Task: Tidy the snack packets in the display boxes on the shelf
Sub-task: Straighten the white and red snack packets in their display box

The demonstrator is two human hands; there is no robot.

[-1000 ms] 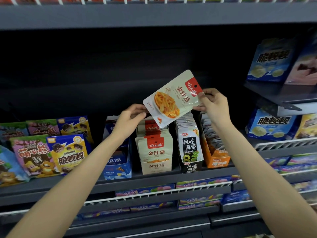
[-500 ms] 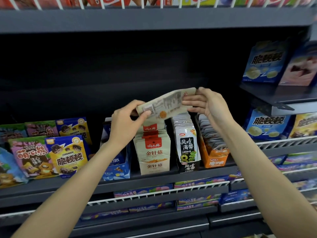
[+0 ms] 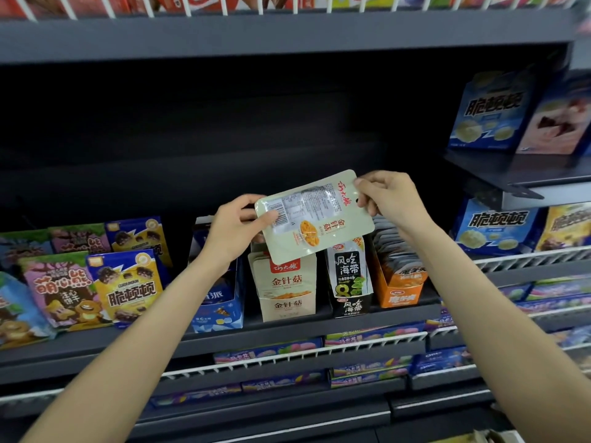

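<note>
Both hands raised before a shelf (image 3: pixel 287 329), left hand (image 3: pixel 238 230) and right hand (image 3: pixel 388 196) pinched opposite corners of one pale snack packet (image 3: pixel 315 219), barcode side showing, beige display box (image 3: pixel 287 290) just below the fingers.

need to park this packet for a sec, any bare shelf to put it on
Bare shelf shows between the yellow biscuit bag and the blue box, plus a strip in front of the boxes. From the blue box to the orange box they stand packed together.
</note>
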